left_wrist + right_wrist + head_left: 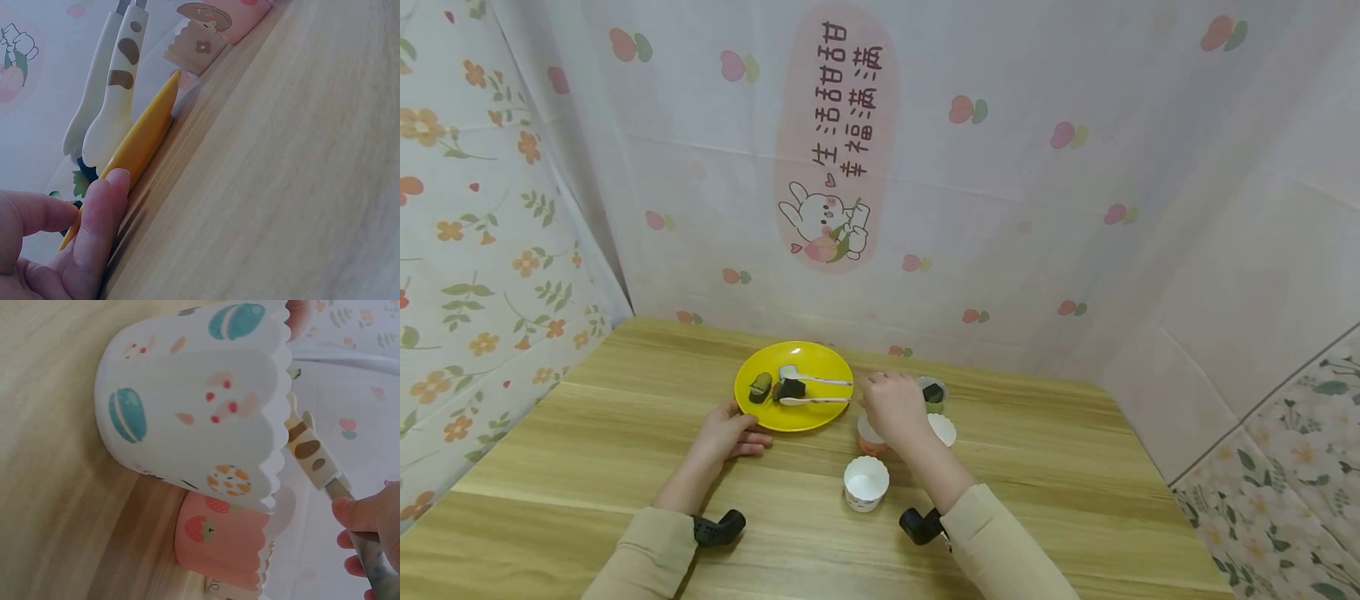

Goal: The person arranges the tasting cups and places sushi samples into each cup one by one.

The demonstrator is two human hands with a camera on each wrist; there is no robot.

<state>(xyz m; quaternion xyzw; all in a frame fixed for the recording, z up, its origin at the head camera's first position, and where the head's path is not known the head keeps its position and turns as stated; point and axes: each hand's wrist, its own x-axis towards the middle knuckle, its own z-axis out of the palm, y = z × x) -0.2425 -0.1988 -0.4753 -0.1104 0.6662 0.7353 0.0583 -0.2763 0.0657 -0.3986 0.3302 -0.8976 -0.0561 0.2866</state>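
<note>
My left hand (pixel 721 435) pinches the near-left rim of a yellow plate (pixel 827 358), thumb above and fingers underneath, as the left wrist view shows. With my right hand (pixel 895 407) I grip the metal part of tongs (pixel 307 449) that have white, brown-spotted arms. Their white ends reach over the plate on either side of a dark sushi-like piece (pixel 792 388); whether they touch it I cannot tell. Left of it on the plate lies another sushi-like piece (pixel 760 387), dark with a greenish top.
Nearest me stands a white scalloped paper cup (pixel 865 485). Behind it are an orange-pink cup (pixel 872 444), partly under my right hand, and another white cup (pixel 943 428). A green cup (pixel 935 407) at the back holds a dark piece. A curtain hangs behind the wooden table (pixel 1037 475).
</note>
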